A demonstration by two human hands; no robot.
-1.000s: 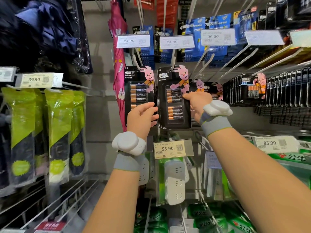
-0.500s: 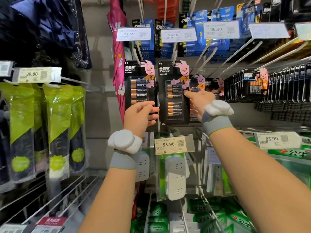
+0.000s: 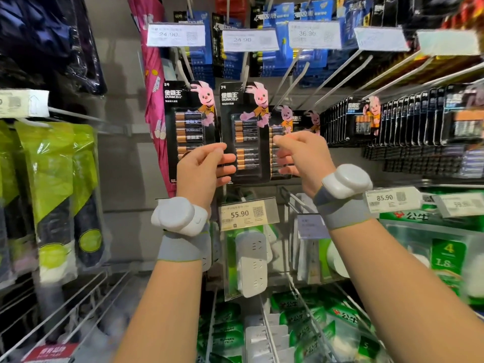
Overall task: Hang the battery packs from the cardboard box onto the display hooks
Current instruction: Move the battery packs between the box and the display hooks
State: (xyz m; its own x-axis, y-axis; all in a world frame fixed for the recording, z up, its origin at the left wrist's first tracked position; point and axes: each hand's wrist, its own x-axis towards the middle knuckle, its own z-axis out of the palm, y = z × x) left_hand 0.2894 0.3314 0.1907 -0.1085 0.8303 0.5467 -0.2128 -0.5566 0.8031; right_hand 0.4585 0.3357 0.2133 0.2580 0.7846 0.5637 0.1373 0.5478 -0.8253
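The left hand (image 3: 203, 170) is pinching the bottom corner of the left battery pack (image 3: 190, 127) — thumb on the front, fingers curling round behind it. The pack is hanging just above that hand on a hook (image 3: 184, 73). So the hand is most likely keeping it steady, to stop it swinging and make it hang straight.

The right hand (image 3: 301, 155) is sitting just across from the left hand, with the middle battery pack (image 3: 245, 132) hanging between the two. Its fingers are curling in at that pack's far edge, where another pack behind (image 3: 280, 132) is peeking out. I cannot tell if this hand is gripping one of them or only touching, because the edges are hiding each other. It looks like it is lining the packs up so they are sitting flat, one behind the other.

Both front packs are hanging on hooks with their faces out, so shoppers can read them. Past the right hand, a long row of packs (image 3: 392, 121) is filling more hooks. Just under both hands a price tag (image 3: 247, 213) is sticking out. The cardboard box is not showing — my guess is that more packs are waiting in it, somewhere out of sight.
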